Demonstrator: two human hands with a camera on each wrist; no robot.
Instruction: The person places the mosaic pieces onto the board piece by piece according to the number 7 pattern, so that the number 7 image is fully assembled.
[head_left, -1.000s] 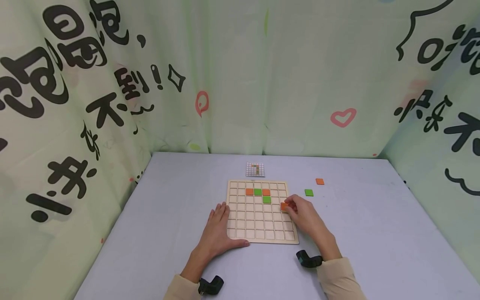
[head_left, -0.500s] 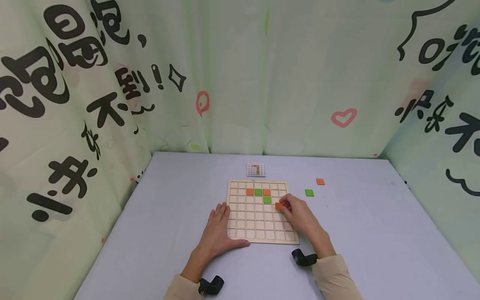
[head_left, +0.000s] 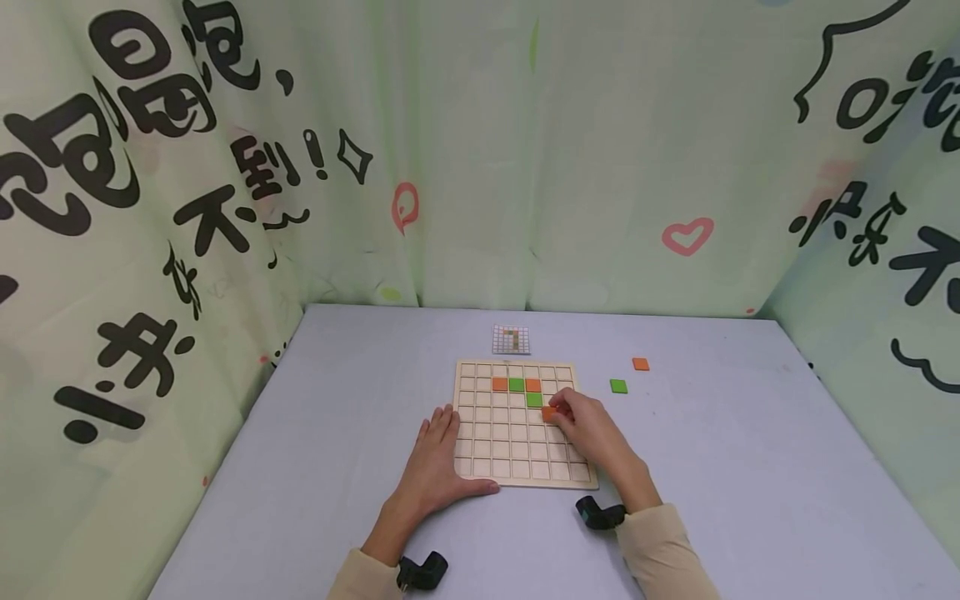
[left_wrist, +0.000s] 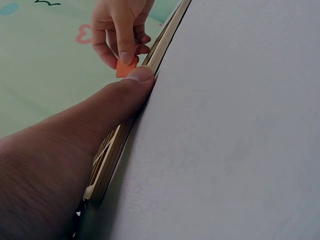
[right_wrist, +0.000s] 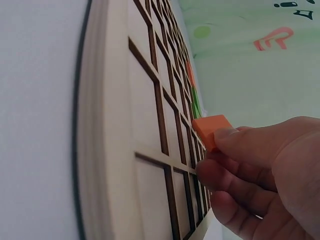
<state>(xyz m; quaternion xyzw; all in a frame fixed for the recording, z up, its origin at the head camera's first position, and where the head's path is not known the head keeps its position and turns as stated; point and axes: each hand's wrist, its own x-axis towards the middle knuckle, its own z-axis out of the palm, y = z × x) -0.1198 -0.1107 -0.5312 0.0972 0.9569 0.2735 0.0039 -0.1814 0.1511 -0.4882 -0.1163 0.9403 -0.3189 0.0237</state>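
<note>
A wooden grid board lies on the table, with two orange tiles and two green tiles set in cells near its far side. My right hand pinches an orange tile between thumb and fingers, just above the board and right of the nearer green tile. In the right wrist view the tile is tilted and apart from the cells. My left hand rests along the board's left edge, fingers straight, its thumb on the near edge.
A small pattern card with a coloured grid lies beyond the board. To the right are a loose green tile and a loose orange tile. A printed curtain surrounds the white table.
My right hand has moved left over the board with the orange tile, from the right edge to beside the green tile. The left hand has stayed put.
</note>
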